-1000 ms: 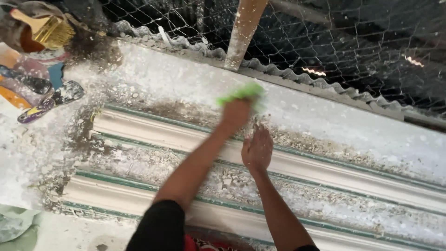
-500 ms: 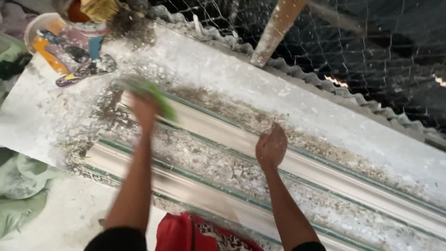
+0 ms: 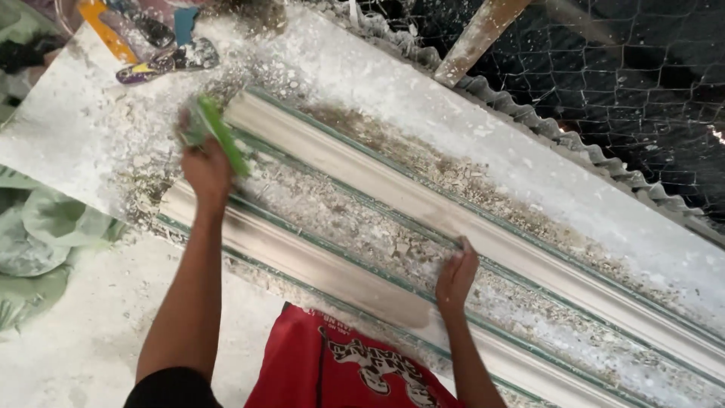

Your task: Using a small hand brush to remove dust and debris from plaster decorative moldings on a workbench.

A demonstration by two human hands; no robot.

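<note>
Moulding (image 3: 423, 227) is running long and slanted across my view, its long axis going from approx 10 o'clock near the top left down to 4 o'clock at the bottom right, lying on a dusty white board (image 3: 68, 128). I'm gripping a green scrubber (image 3: 215, 128) w/ my left hand (image 3: 205, 170), fist clenched round it, right at the 10 o'clock end of the moulding. My right hand (image 3: 455, 276) is pressing down on the middle ridge, fingers curled over the edge, holding nothing else. So the rest of the strip is lying toward 4 o'clock from the scrubber, and my right hand is nearer that stretch. Plaster crumbs are sitting thick in the grooves btwn both hands.
</note>
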